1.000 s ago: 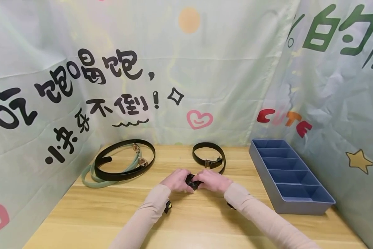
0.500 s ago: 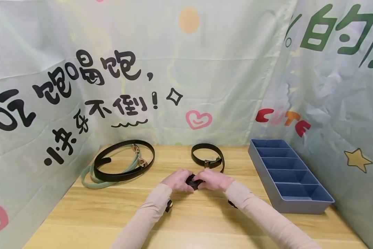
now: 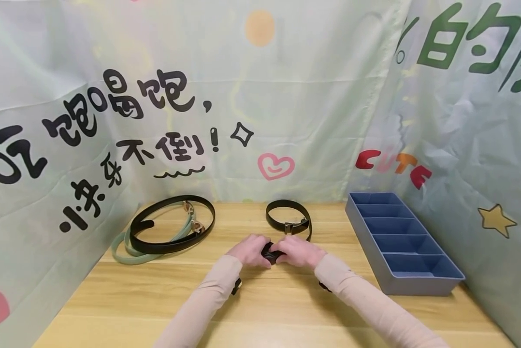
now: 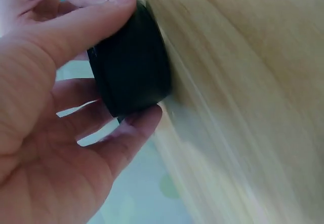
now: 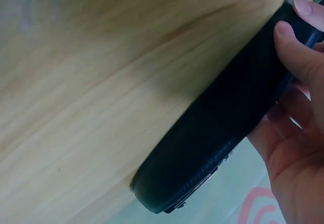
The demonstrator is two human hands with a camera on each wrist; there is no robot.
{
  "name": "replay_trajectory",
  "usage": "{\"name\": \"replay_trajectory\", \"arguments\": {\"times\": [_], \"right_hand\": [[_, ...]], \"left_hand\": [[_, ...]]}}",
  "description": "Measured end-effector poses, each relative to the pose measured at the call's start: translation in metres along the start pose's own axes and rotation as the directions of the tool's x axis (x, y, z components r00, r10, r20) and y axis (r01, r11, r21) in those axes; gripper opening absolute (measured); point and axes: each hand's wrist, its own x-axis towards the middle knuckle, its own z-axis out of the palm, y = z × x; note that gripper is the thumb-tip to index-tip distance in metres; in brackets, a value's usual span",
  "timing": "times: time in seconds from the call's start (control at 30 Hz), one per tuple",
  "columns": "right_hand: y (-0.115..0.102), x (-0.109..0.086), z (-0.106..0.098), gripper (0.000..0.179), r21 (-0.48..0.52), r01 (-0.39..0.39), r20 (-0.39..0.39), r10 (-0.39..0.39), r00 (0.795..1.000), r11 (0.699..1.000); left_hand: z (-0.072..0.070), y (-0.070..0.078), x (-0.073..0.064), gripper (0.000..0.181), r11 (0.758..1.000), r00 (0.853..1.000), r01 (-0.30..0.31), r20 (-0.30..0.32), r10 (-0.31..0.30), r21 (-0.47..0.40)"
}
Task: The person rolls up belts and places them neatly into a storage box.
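A black belt is wound into a tight coil [image 3: 270, 254] on the table, and its unrolled part [image 3: 288, 203] curves away behind my right hand in a loop with a silver buckle. My left hand [image 3: 249, 250] holds the coil from the left, thumb on the near side and fingers round the far side. From the other side my right hand [image 3: 299, 251] pinches the belt with its thumb and fingers. The left wrist view shows the coil's dark edge [image 4: 132, 62] between thumb and fingers. In the right wrist view the black strap [image 5: 212, 117] runs out from under the thumb.
At the back left another black belt [image 3: 156, 248] lies in a wide loop over a pale green belt [image 3: 132, 260]. A blue-grey box [image 3: 421, 286] with several compartments stands on the right. Printed cloth [image 3: 243, 96] hangs behind the wooden table [image 3: 125, 309] and along its sides.
Both hands keep their hold on the coil with hardly any movement. The head view has shifted slightly, so the surroundings sit a little further left.
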Motion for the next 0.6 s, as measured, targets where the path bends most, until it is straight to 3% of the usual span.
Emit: {"name": "replay_trajectory", "arguments": {"times": [0.07,0.17,0.23,0.3,0.37,0.43,0.5,0.6], "right_hand": [[0.000,0.000,0.000,0.016,-0.005,-0.013,-0.017,0.013,1.000,1.000],[0.001,-0.004,0.000,0.015,-0.014,-0.047,-0.023,0.046,0.999,0.999],[0.002,-0.007,0.000,0.016,-0.017,-0.068,-0.024,0.067,0.997,0.998],[0.003,-0.010,-0.001,0.016,-0.024,-0.075,-0.023,0.075,0.997,0.997],[0.004,-0.011,-0.002,0.018,-0.030,-0.067,-0.024,0.066,0.998,0.997],[0.005,-0.012,-0.002,0.018,-0.033,-0.057,-0.019,0.056,0.998,0.998],[0.006,-0.013,-0.002,0.019,-0.042,-0.048,-0.023,0.047,0.999,0.998],[0.006,-0.013,-0.002,0.020,-0.051,-0.046,-0.031,0.044,0.999,0.998]], "left_hand": [[-0.002,-0.002,0.002,0.034,0.999,0.999,-0.001,0.034,0.002,-0.041],[-0.004,-0.003,0.004,0.043,0.982,0.996,0.022,0.085,-0.006,-0.188],[-0.006,-0.003,0.007,0.049,0.955,0.997,0.035,0.077,-0.013,-0.294],[-0.008,-0.002,0.013,0.049,0.945,0.999,0.030,0.024,-0.024,-0.326],[-0.010,0.001,0.020,0.045,0.962,0.999,0.013,-0.037,-0.024,-0.272],[-0.010,0.005,0.028,0.044,0.987,0.998,-0.001,-0.063,-0.009,-0.163],[-0.011,0.011,0.035,0.047,0.999,0.999,-0.013,-0.047,0.011,-0.042],[-0.011,0.018,0.045,0.050,0.996,0.999,-0.038,0.001,0.038,0.079]]}}
